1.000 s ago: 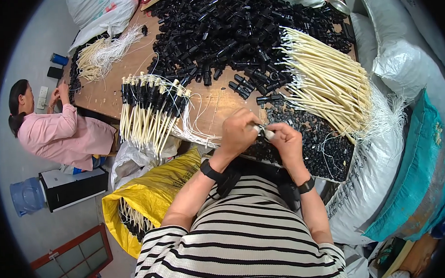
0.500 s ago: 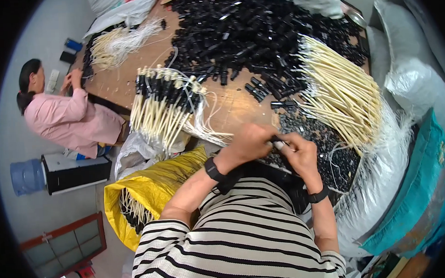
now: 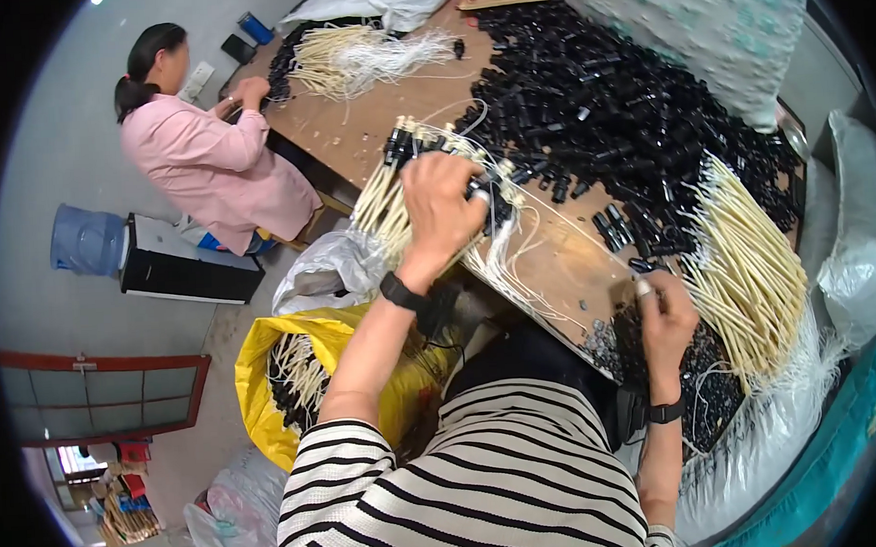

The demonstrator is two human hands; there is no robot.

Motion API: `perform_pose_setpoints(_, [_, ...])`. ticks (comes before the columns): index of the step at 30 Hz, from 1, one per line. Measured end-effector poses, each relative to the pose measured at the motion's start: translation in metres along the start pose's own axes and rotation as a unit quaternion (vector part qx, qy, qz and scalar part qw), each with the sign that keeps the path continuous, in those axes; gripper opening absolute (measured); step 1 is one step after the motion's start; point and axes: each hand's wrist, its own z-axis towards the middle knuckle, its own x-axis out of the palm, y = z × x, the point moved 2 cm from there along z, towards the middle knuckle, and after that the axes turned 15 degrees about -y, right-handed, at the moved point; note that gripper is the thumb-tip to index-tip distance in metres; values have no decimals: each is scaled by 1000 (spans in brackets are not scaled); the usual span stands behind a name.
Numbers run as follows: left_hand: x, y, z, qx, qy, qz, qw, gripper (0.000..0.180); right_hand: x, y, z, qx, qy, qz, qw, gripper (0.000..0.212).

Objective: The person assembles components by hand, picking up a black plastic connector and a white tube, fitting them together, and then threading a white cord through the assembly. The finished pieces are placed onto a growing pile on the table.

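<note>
Fingers (image 3: 644, 292) at right pinch taut white thread (image 3: 578, 224); left fingers (image 3: 445, 169) curl over slender cream rods (image 3: 376, 206), grip hidden.

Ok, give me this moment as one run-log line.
left hand: over cream-stick bundle | right hand: near loose cream sticks | pale strand: runs from bundle side toward right hand | co-worker: at table

No lettering, number or sign can be read on anything here.
</note>
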Motion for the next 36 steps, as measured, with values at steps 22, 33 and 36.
perform_pose_setpoints(22, [130,-105,-51,123,208,-210,947,28,-117,-88,-12,7,-68,-457,887,16])
perform_pose_setpoints(33, [97,-107,-66,-144,346,-310,874,26,-83,-51,-18,-83,11,-175,981,11])
perform_pose_setpoints(36, [92,-95,-70,-203,364,-294,860,23,-76,-43,-21,43,23,-75,996,11])
